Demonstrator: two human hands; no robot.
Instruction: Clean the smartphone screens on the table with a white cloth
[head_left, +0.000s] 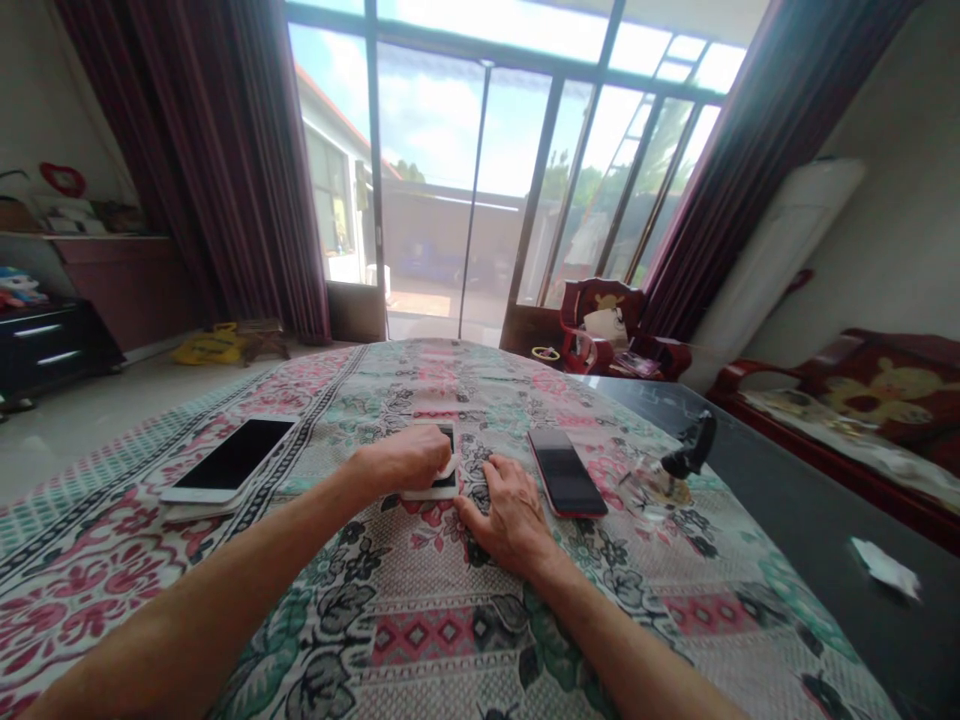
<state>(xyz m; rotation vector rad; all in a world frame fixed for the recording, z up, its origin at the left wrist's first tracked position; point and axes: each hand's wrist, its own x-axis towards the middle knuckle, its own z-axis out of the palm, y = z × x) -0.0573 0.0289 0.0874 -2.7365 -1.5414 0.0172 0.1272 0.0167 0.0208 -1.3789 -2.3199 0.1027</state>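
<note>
A white smartphone (439, 493) with a dark screen lies on the patterned tablecloth (420, 560) in front of me. Over its screen is my left hand (409, 460), fingers curled closed around a small white wipe (451, 464); most of the wipe is hidden by the fist. My right hand (517, 510) lies on the cloth with fingers apart, its thumb tip at the phone's lower right corner. Just to its right lies a dark phone with a red edge (568, 475). A larger white tablet (229, 462) rests at the left, on top of another pale flat thing.
A clear bottle with a black spray head (686, 452) is at the right of the cloth. A crumpled white tissue (886, 568) lies on the dark table (795, 520) beyond. A wooden chair (600, 325) with things on it stands near the windows.
</note>
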